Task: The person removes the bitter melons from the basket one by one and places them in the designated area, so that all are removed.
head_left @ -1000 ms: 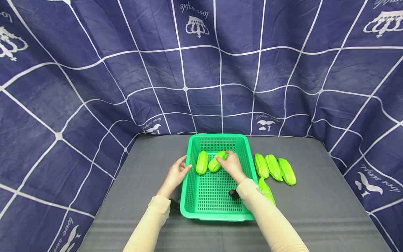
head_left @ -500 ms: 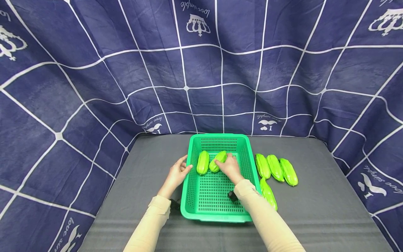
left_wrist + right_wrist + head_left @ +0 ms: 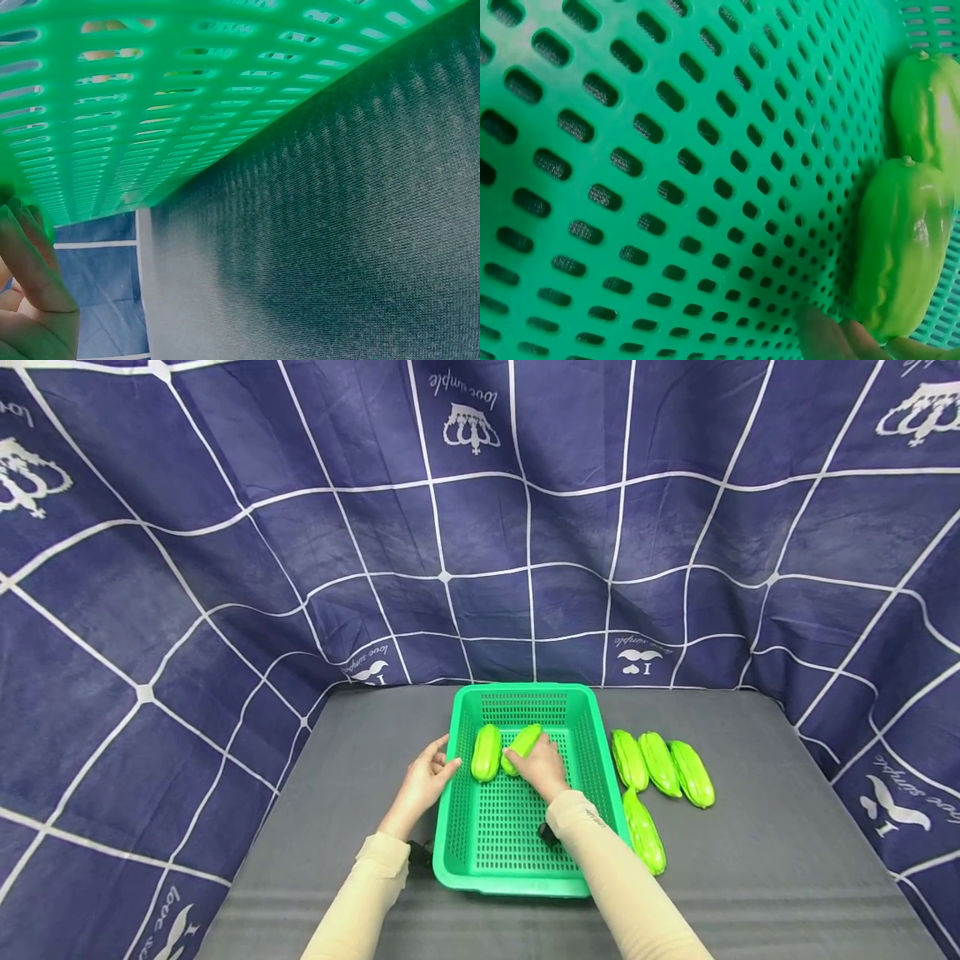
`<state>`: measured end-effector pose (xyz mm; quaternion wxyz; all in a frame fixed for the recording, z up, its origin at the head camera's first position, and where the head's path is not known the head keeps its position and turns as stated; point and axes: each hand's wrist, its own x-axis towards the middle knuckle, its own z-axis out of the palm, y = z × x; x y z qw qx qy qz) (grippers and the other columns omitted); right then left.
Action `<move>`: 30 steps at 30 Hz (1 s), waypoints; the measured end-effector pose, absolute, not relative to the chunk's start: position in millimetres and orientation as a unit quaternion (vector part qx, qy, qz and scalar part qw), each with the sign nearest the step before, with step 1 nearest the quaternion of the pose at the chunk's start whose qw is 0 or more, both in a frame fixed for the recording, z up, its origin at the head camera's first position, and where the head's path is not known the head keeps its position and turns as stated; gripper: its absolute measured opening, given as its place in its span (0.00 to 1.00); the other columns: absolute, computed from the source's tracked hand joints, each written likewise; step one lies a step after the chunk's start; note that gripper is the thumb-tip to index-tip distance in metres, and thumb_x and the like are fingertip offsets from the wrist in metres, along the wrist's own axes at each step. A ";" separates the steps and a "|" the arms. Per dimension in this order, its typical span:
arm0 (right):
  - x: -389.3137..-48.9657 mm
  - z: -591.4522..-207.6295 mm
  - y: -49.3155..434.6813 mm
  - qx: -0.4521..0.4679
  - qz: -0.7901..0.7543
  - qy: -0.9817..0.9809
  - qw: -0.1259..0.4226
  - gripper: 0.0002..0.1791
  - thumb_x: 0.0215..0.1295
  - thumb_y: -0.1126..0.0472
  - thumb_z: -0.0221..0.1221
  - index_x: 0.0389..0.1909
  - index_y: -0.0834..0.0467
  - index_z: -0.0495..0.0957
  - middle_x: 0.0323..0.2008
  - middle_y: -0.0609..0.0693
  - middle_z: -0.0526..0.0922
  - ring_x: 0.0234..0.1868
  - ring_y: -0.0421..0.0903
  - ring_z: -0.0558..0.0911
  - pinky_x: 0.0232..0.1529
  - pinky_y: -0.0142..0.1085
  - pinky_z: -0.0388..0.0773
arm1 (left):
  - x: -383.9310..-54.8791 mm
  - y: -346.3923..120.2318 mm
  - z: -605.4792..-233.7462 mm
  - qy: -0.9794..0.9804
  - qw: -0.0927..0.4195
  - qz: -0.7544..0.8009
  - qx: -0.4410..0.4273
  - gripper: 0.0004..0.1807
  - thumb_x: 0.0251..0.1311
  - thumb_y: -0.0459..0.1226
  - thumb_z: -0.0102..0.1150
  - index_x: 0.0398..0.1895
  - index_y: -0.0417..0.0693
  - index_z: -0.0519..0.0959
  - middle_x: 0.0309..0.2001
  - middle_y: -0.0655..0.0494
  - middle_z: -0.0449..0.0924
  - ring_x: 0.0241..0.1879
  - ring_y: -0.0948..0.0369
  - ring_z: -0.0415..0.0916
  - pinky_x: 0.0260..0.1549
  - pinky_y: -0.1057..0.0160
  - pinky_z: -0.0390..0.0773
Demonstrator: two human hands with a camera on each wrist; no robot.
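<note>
My left hand [image 3: 426, 781] is at the left rim of the green plastic basket [image 3: 517, 885], thumb over the rim and the other fingers along the outside wall. In the left wrist view its fingers [image 3: 34, 262] lie close against the slotted wall. Inside the basket, my right hand [image 3: 543, 768] holds a light-green bitter melon [image 3: 527, 740] between thumb and fingers; the melon lies slanted, its right side partly hidden by the hand. A second bitter melon [image 3: 487, 753] lies to its left. The right wrist view shows fingertips [image 3: 862, 341] at the near end of the held melon [image 3: 901, 247].
Outside the basket's right wall, three bitter melons [image 3: 660, 763] lie side by side on the grey cloth [image 3: 765, 843]. Another melon [image 3: 642, 832] lies nearer the front, close to the right forearm. A blue patterned curtain [image 3: 570, 527] hangs behind and at both sides.
My right hand has shifted slightly left and toward the front around the melon. The left hand stays at the rim. The head view has moved a little.
</note>
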<state>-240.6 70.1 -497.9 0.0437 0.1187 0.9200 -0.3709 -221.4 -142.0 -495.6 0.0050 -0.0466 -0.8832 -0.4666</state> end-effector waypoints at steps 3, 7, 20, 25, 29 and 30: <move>-241.0 -500.4 69.2 0.125 -0.363 0.922 0.052 0.48 0.63 0.41 0.63 0.67 0.73 0.57 0.56 0.74 0.70 0.56 0.68 0.75 0.55 0.58 0.74 | -220.3 -141.1 -496.3 -0.882 0.007 -0.470 -0.046 0.30 0.66 0.39 0.61 0.70 0.39 0.67 0.40 0.45 0.78 0.33 0.60 0.76 0.33 0.61 0.77; -241.6 -502.7 68.5 0.123 -0.354 0.926 0.048 0.47 0.62 0.40 0.63 0.65 0.73 0.59 0.53 0.73 0.72 0.54 0.69 0.76 0.52 0.58 0.75 | -219.1 -140.4 -497.4 -0.881 0.007 -0.470 -0.045 0.30 0.66 0.39 0.61 0.69 0.39 0.67 0.40 0.45 0.78 0.34 0.60 0.76 0.33 0.61 0.77; -243.7 -512.5 59.4 0.152 -0.331 0.931 0.035 0.47 0.61 0.41 0.64 0.65 0.73 0.58 0.53 0.73 0.72 0.56 0.69 0.74 0.50 0.57 0.77 | -217.4 -139.1 -499.5 -0.881 0.011 -0.471 -0.045 0.30 0.66 0.38 0.61 0.69 0.38 0.68 0.39 0.45 0.78 0.33 0.60 0.75 0.32 0.62 0.77; -244.5 -507.6 59.4 0.167 -0.367 0.914 0.037 0.42 0.59 0.49 0.66 0.63 0.72 0.60 0.49 0.71 0.73 0.50 0.66 0.77 0.46 0.55 0.78 | -218.7 -139.0 -498.3 -0.880 0.011 -0.472 -0.047 0.30 0.66 0.39 0.61 0.69 0.38 0.67 0.40 0.45 0.78 0.34 0.60 0.76 0.33 0.61 0.77; -242.7 -501.6 60.4 0.178 -0.402 0.897 0.038 0.39 0.57 0.54 0.66 0.62 0.71 0.60 0.45 0.69 0.72 0.42 0.62 0.78 0.40 0.51 0.77 | -220.0 -140.1 -496.9 -0.881 0.011 -0.470 -0.048 0.31 0.66 0.39 0.61 0.69 0.38 0.67 0.40 0.44 0.78 0.34 0.58 0.77 0.33 0.60 0.78; -242.7 -500.8 61.0 0.180 -0.409 0.894 0.041 0.39 0.56 0.55 0.66 0.62 0.71 0.60 0.45 0.69 0.72 0.42 0.62 0.78 0.40 0.51 0.77 | -220.4 -140.6 -496.7 -0.882 0.011 -0.469 -0.049 0.31 0.66 0.39 0.61 0.69 0.38 0.67 0.40 0.44 0.78 0.34 0.58 0.77 0.33 0.60 0.78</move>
